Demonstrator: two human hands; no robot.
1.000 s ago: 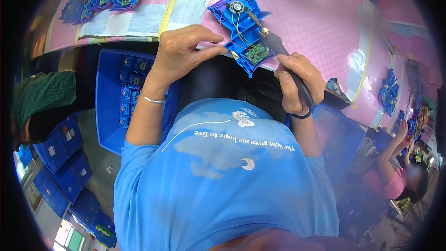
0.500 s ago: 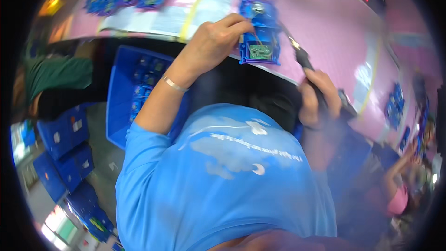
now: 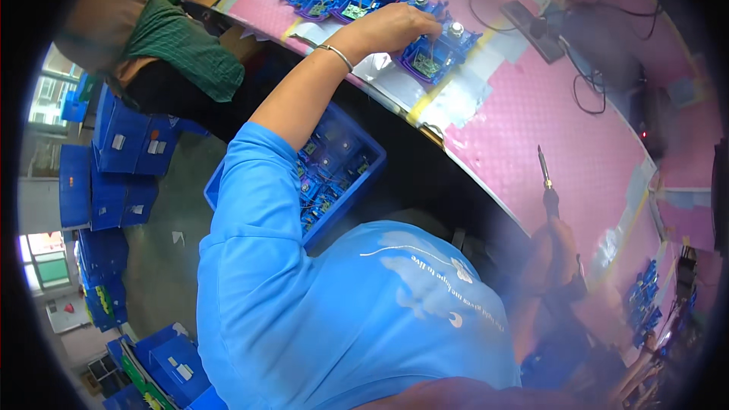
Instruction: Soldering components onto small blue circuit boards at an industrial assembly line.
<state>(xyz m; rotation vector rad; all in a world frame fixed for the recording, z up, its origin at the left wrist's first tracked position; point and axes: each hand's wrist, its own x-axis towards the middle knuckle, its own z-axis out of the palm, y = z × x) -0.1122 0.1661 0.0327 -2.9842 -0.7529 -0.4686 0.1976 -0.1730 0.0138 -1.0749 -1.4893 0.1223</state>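
My left hand is at the far end of the bench's left part, fingers closed over the edge of an opened blue plastic housing. That housing carries a green circuit board, thin wires and a round silver part. Exactly where the fingertips grip is hidden behind the hand. More blue housings with boards and wires lie together just left of it. My right hand, partly blurred by haze, is wrapped around the dark handle of a soldering iron. Its metal tip points away from me above the pink mat.
A pink mat with taped strips covers the bench. Below its edge stands a blue bin of similar parts. Cables and a dark strip lie at the back. Another person's green garment is at left; more blue parts lie right.
The view has swung left. My left hand has moved left with the housing, from in front of me to beside the other housings. The iron in my right hand is now farther from it.
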